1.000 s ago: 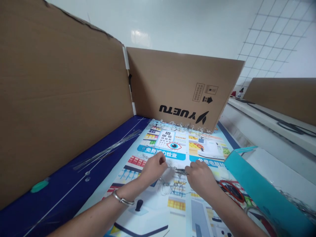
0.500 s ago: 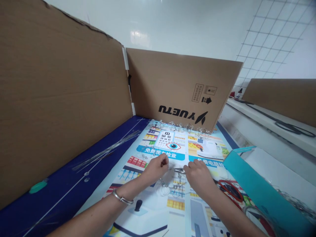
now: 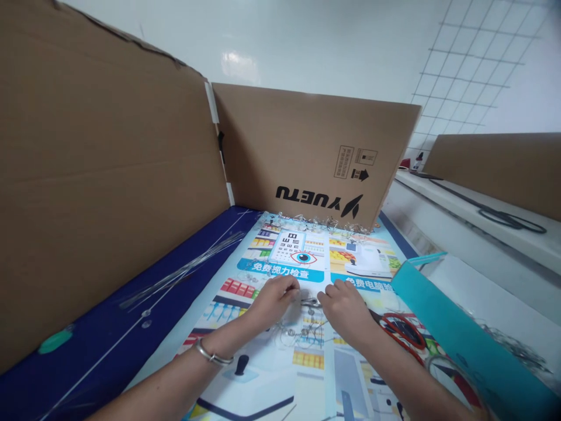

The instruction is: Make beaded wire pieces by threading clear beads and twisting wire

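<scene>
My right hand [image 3: 344,305] is closed round a pair of small metal pliers [image 3: 310,302], whose jaws point left. Close to the jaw tips, my left hand [image 3: 276,299] is pinched, with a metal bangle [image 3: 213,354] on its wrist. Whatever sits between the left fingers is too small to make out. Below both hands lies a loose tangle of thin wire with clear beads [image 3: 302,333] on the printed sheet [image 3: 258,374].
Red-handled scissors [image 3: 401,330] and a round roll [image 3: 453,377] lie right of my right arm. A teal box [image 3: 464,333] holds wire pieces. Long thin wires [image 3: 184,270] lie at left. Cardboard walls [image 3: 302,140] stand behind and at left, with wire pieces [image 3: 324,224] along the back.
My right hand and the pliers have come closer to my left hand. The left hand's fingers are drawn tighter together. The whole view has shifted slightly.
</scene>
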The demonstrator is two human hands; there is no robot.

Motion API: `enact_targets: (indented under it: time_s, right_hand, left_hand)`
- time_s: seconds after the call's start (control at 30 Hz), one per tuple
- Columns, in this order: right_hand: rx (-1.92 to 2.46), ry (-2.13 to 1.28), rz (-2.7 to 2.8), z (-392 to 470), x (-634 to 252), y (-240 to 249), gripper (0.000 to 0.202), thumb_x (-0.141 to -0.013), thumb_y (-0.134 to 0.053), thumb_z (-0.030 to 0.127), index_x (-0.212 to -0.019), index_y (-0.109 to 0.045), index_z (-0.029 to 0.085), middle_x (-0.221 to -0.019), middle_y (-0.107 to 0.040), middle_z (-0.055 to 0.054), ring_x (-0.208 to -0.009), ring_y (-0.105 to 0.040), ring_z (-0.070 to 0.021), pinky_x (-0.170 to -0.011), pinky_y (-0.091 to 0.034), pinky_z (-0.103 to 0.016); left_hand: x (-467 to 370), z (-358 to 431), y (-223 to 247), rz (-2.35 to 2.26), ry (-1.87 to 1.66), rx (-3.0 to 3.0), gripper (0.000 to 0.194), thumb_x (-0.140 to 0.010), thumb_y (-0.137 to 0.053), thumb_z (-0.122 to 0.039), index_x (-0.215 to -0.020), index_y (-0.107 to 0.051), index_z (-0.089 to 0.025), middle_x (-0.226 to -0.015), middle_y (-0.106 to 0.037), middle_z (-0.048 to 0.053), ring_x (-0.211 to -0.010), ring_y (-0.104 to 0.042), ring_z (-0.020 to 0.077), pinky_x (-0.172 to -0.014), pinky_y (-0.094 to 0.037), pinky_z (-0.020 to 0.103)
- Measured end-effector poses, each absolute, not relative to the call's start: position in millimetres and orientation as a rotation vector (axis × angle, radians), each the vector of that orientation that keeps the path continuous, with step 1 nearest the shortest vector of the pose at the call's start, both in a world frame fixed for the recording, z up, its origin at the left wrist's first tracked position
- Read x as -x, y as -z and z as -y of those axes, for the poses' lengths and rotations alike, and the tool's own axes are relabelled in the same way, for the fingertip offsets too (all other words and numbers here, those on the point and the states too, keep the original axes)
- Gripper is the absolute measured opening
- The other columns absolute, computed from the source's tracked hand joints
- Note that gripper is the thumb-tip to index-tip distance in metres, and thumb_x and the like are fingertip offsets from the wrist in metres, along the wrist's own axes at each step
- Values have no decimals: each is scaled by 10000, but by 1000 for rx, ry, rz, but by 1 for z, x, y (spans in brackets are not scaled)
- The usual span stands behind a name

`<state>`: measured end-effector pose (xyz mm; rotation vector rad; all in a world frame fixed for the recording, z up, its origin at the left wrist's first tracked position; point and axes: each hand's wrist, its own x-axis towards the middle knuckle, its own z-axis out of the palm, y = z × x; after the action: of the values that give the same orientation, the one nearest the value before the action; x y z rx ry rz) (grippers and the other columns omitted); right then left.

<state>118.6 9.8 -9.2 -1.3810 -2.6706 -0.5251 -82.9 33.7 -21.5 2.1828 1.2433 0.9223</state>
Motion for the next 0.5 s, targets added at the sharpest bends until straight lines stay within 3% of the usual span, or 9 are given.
enact_targets:
  time_s: [0.33, 0.5]
  right_hand:
    - [1255, 425, 2725, -16, -130, 7, 118, -818, -461, 165, -813, -576, 191, -748, -525, -33, -802, -397, -172, -714, -228, -312]
    - [1362, 273, 2747, -17, -136, 1, 76, -767, -508, 186, -757, -582, 198, -727, -531, -16, -778, -413, -159, -712, -239, -287]
  left_hand:
    - [81, -32, 24, -1201, -889, -2117, 122, -775, -405, -148, -709, -500, -185, -632, -512, -33, -604, -461, 115, -561, -313, 212]
    - [82, -32, 24, -1165, -911, -2201, 147, -785, -407, -133, -707, -520, -186, -666, -550, -24, -646, -483, 121, -606, -328, 219]
